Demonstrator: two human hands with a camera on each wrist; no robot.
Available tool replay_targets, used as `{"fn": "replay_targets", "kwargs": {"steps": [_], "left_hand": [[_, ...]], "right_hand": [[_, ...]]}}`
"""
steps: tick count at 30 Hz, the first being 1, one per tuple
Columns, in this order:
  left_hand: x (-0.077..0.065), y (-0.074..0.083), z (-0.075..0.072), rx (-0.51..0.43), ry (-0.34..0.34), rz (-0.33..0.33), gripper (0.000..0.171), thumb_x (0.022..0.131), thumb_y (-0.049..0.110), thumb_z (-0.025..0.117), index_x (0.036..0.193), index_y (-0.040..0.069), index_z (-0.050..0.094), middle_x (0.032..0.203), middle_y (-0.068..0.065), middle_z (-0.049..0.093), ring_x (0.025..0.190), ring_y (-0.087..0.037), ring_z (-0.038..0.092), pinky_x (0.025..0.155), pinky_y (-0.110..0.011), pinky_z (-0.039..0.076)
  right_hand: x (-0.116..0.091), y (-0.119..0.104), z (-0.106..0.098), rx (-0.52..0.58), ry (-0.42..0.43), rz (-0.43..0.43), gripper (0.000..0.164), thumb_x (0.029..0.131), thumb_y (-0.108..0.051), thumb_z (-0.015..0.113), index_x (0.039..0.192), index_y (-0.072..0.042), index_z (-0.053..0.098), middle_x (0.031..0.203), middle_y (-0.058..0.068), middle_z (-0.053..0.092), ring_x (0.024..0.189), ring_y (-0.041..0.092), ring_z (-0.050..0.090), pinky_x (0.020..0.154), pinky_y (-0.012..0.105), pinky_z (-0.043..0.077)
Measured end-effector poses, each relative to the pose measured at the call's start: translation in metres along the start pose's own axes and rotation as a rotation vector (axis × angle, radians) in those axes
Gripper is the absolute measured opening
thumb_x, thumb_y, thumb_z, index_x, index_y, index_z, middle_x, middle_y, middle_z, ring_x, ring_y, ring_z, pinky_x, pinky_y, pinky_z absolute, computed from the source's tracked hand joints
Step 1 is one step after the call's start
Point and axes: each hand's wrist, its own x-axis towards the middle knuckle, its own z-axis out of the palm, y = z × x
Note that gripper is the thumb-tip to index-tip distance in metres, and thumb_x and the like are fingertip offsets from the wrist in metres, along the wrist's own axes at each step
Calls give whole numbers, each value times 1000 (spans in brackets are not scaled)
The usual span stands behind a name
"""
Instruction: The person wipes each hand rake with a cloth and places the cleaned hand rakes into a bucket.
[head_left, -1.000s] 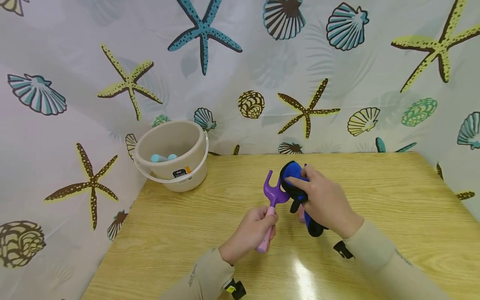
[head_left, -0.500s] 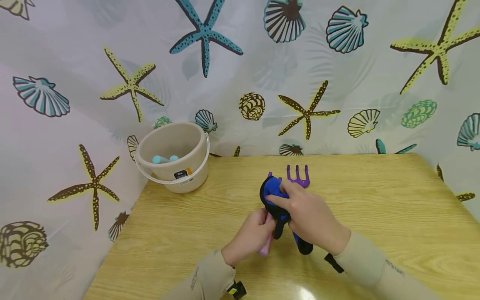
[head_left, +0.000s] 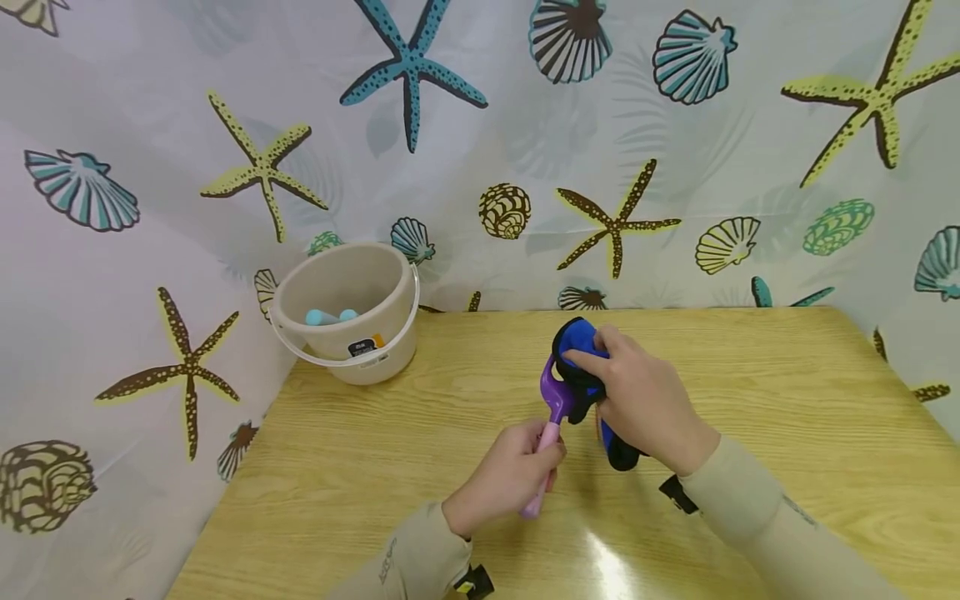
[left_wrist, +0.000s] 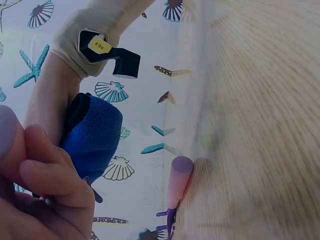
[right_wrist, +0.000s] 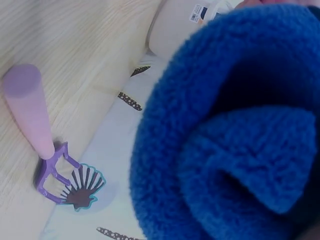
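Note:
My left hand (head_left: pixel 506 471) grips the pink handle of a small garden fork (head_left: pixel 555 396) with a purple head, tilted up above the table. In my right hand (head_left: pixel 648 404) is a bunched blue cloth (head_left: pixel 579 337) with black edging, pressed round the fork's prongs, which it mostly hides. A loose end of the cloth hangs below that hand. The right wrist view is largely filled by the folded cloth (right_wrist: pixel 165 130). Beyond the hands a second fork, pink handle (right_wrist: pixel 27 107) and purple prongs, lies on the table; the right hand covers most of it in the head view.
A beige bucket (head_left: pixel 390 350) with a white handle stands at the back left of the wooden table (head_left: pixel 810 400). Light-blue rounded ends (head_left: pixel 317 317) show inside it. A curtain (head_left: pixel 465 150) printed with shells and starfish hangs along the back and sides.
The cloth went down and left over the held fork towards its handle, then back up to the prongs. The second fork's prongs, visible half a second ago, are now behind my right hand.

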Motion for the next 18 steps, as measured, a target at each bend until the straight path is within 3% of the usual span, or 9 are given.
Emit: {"fn": "replay_targets", "kwargs": {"steps": [6, 12, 18], "left_hand": [[1, -1, 2, -15, 3, 8, 20, 101, 19, 51, 94, 2, 58, 61, 1, 53, 44, -10, 44, 38, -22, 35], [4, -4, 0, -3, 55, 7, 19, 104, 19, 49, 95, 4, 57, 61, 1, 53, 43, -10, 45, 38, -22, 37], [6, -4, 1, 7, 53, 47, 19, 104, 15, 48, 92, 2, 55, 59, 0, 53, 40, -10, 45, 39, -22, 37]], "right_hand": [[-9, 1, -5, -2, -5, 36, 66, 64, 6, 76, 127, -17, 71, 101, 10, 52, 77, 22, 52, 45, 27, 41], [-17, -8, -8, 18, -57, -16, 69, 62, -2, 87, 127, -17, 71, 101, 9, 54, 77, 19, 52, 53, 28, 50], [-19, -24, -13, 42, -24, -95, 67, 63, 12, 70, 122, -19, 74, 104, 8, 58, 78, 18, 54, 52, 25, 46]]}}
